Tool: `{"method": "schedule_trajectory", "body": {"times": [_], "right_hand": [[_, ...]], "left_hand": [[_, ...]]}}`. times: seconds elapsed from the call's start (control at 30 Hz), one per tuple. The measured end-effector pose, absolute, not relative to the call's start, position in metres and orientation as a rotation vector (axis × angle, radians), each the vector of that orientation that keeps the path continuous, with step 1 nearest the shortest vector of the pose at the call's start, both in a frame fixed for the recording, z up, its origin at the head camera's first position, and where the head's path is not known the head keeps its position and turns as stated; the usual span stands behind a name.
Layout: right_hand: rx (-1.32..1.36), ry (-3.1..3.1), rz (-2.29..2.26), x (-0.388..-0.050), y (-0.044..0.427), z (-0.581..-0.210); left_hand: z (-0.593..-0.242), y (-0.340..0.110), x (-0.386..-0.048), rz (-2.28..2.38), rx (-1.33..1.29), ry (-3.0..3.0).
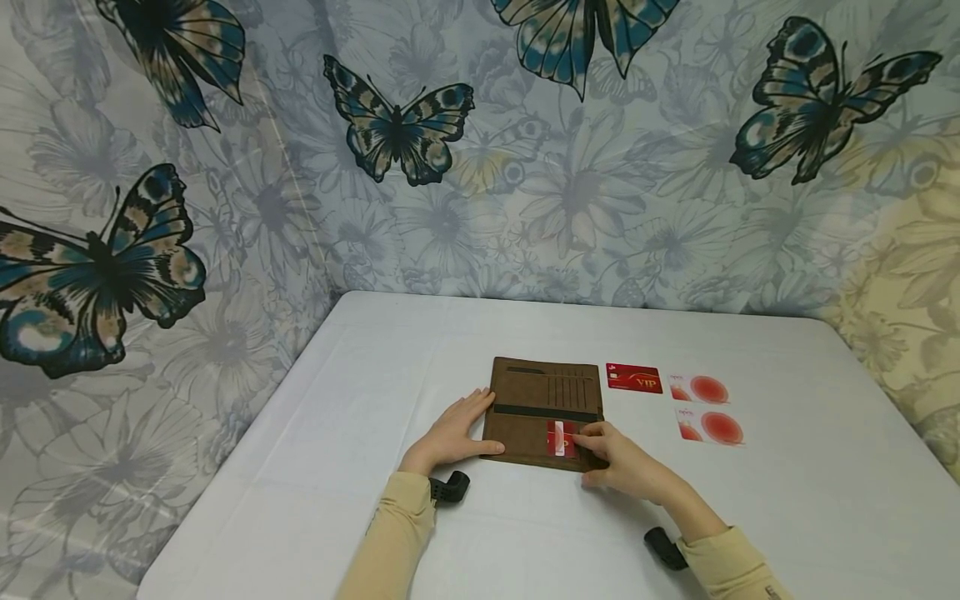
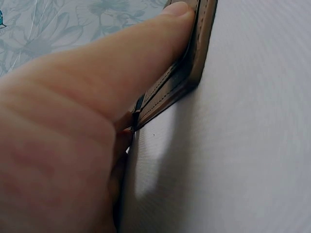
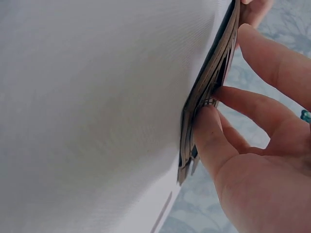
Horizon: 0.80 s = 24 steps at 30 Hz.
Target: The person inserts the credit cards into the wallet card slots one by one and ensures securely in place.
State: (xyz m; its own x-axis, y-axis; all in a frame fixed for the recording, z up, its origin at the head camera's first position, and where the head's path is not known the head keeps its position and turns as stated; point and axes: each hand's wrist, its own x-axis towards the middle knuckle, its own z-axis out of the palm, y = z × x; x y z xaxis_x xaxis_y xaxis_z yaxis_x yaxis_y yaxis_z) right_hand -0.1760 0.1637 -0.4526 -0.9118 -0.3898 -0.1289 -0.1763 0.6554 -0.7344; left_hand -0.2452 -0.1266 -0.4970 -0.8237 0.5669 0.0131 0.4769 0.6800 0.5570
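A brown wallet (image 1: 517,429) lies unfolded on the table, with card slots in its far half and a dark band across the middle. A red card (image 1: 554,438) shows in a pocket of its near half. My left hand (image 1: 452,435) rests at the wallet's left edge, thumb straight on the near corner; in the left wrist view the thumb (image 2: 146,46) presses on the stitched edge. At the near right corner my right hand (image 1: 618,462) pinches the wallet's edge. The right wrist view shows thumb (image 3: 211,136) and a finger together at its layers; the fingertips are partly hidden.
To the wallet's right lies a red VIP card (image 1: 633,378). Further right are two pale cards with red circles, the far one (image 1: 699,389) and the near one (image 1: 710,427). The white table (image 1: 300,500) meets a butterfly-patterned cloth (image 1: 600,208) behind.
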Motion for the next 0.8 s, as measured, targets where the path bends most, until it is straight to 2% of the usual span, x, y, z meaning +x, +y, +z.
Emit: {"method": "schedule_trajectory", "body": {"times": [0.8], "right_hand": [[-0.488, 2.682, -0.985, -0.1745, 0.1576, -0.4540]], "left_hand": [[-0.4990, -0.1274, -0.2462, 0.834, 0.854, 2.731]]}}
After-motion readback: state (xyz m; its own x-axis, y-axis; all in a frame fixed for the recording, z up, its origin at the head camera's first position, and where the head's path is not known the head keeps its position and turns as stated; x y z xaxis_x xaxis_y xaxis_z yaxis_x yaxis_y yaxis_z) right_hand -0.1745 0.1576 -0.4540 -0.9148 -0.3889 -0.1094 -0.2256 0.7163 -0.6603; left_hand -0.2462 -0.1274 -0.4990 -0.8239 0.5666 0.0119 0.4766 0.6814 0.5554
